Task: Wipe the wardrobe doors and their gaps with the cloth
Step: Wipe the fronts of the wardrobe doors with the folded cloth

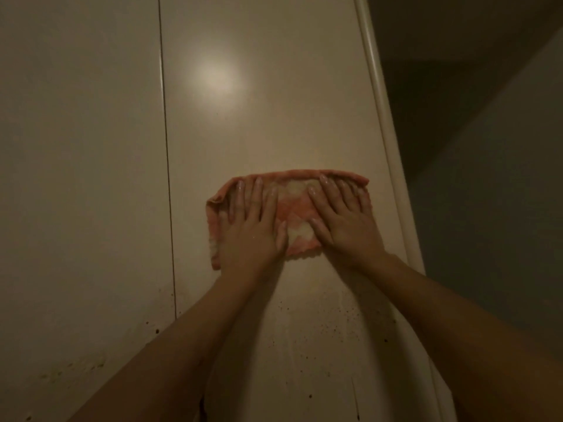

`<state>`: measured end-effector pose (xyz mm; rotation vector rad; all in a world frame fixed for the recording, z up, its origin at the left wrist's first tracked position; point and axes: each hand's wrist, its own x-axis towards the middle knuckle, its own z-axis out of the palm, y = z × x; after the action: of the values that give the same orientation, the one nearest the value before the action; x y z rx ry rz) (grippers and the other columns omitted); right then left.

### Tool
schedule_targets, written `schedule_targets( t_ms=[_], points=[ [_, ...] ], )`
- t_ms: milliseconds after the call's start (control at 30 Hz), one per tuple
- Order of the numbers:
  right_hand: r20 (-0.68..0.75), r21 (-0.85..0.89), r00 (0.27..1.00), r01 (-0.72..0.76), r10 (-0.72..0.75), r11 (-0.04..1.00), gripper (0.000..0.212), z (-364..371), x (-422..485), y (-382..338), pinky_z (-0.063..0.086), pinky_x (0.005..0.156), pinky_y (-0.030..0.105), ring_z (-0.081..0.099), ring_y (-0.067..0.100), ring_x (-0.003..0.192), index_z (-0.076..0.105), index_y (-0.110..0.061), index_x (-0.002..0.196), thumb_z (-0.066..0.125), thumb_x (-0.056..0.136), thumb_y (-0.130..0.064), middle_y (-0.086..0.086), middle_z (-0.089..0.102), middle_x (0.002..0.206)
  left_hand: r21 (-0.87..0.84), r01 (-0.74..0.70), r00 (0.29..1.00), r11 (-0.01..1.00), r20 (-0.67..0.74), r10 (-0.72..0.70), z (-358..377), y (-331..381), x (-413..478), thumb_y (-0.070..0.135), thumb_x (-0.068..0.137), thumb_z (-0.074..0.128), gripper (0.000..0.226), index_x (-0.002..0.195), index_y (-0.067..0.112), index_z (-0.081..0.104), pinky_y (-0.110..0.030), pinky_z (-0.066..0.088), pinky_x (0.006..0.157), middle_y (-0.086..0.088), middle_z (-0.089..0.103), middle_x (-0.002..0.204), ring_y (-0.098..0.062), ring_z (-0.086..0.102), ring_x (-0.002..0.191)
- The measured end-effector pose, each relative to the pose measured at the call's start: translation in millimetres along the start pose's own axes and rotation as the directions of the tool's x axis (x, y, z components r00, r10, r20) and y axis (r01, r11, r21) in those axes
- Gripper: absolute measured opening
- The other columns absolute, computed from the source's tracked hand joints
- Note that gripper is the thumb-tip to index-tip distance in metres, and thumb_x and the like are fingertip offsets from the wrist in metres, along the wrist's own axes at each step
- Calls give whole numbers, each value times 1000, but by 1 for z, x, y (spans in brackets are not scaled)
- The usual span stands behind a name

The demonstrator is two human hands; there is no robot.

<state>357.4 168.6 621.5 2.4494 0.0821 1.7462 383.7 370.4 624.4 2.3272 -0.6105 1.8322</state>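
Observation:
A pink and white folded cloth (292, 205) lies flat against the right wardrobe door (259, 123). My left hand (254, 223) presses on the cloth's left half with fingers spread and pointing up. On the right half rests my right hand (341, 220), flat too, its fingers slightly apart. Both palms hold the cloth to the door; neither hand grips it in a fist. A thin dark gap (167, 166) runs vertically between this door and the left door (79, 147), well left of the cloth.
A rounded pale trim (387, 129) edges the right door, just right of the cloth. Beyond it is a dim wall (487, 193). Dark specks and marks dot the lower door (304, 339). A light reflection shines on the door above the cloth.

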Motion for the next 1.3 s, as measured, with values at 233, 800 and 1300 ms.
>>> schedule_targets(
  t_ms=[233,800,1300],
  points=[
    [-53,38,999,-7,9,999,67,-15,52,31,-3,121,49,-10,21,150,-6,-36,155,6,95,-64,-3,-9,164,-48,-20,998,999,-68,17,-5,17,57,49,97,19,63,153,24,3,-49,-7,115,-2,-7,161,-24,-13,147],
    [-118,56,992,-30,37,998,59,-31,99,58,-6,119,45,-2,24,150,2,-37,155,14,101,-56,-3,-1,165,-92,-65,991,994,-125,53,-12,30,117,47,98,20,61,153,25,6,-51,-6,116,-2,-2,162,-24,-8,148],
    [-34,3,998,-46,46,999,63,-6,-6,57,-6,120,47,-6,22,150,1,-34,156,5,98,-59,-2,-4,164,-71,-50,995,996,-94,43,18,57,30,46,95,26,62,152,21,18,-53,6,117,-2,5,161,-24,-4,149]
  ],
)
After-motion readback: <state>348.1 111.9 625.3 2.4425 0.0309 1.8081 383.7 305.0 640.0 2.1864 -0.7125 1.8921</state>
